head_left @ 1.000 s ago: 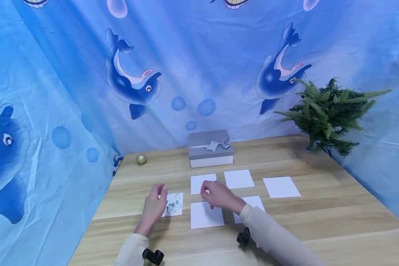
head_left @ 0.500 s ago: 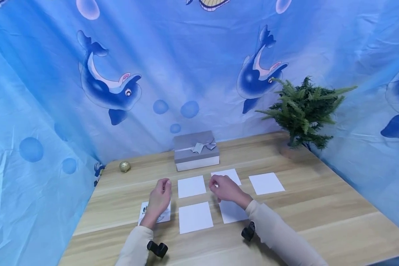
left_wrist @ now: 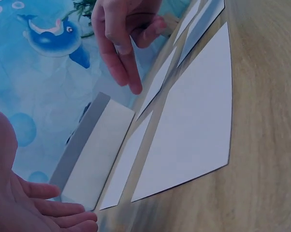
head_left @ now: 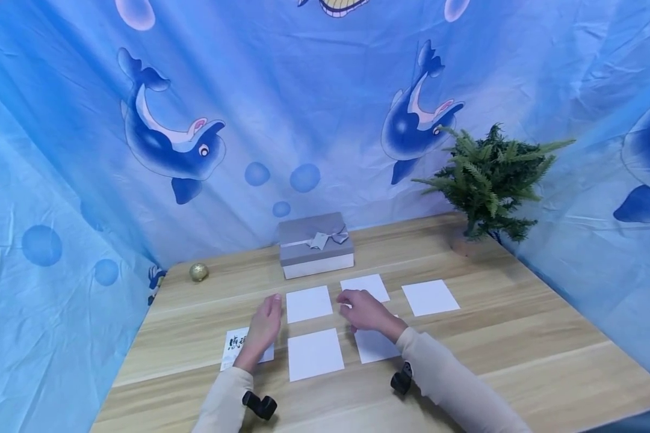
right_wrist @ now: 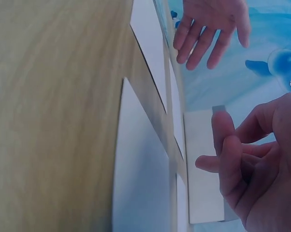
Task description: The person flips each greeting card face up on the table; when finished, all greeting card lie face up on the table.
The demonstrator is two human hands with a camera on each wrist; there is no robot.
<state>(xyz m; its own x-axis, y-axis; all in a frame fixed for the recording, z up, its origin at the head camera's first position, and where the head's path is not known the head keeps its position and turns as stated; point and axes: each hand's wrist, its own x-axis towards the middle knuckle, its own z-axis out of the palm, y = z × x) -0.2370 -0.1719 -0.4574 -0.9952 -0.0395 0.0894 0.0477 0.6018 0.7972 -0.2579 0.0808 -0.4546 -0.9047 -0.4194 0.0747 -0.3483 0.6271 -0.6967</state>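
Observation:
Over the left side of the table, my left hand (head_left: 265, 328) hovers with relaxed fingers and holds nothing. Partly hidden beneath it lies a white card with black brush lettering (head_left: 233, 350). My right hand (head_left: 367, 310) hangs above the blank white cards, its fingers loosely bent and no object between them in the right wrist view. Under that hand, one card (head_left: 376, 350) is partly covered, and another (head_left: 369, 285) lies just behind. Between the hands are a back card (head_left: 309, 304) and a front card (head_left: 315, 356). A further blank card (head_left: 431, 297) lies to the right.
A grey-lidded gift box (head_left: 316, 246) with a ribbon bow stands at the back. A gold ball (head_left: 198, 272) sits back left, and a small artificial fir tree (head_left: 487, 186) back right. A blue dolphin-print curtain (head_left: 303, 108) surrounds the wooden table (head_left: 493, 361).
The head view has swung right, so the table things appear further left. My left hand has come off the lettered card toward the blank ones; the right hand has shifted rightward over the cards.

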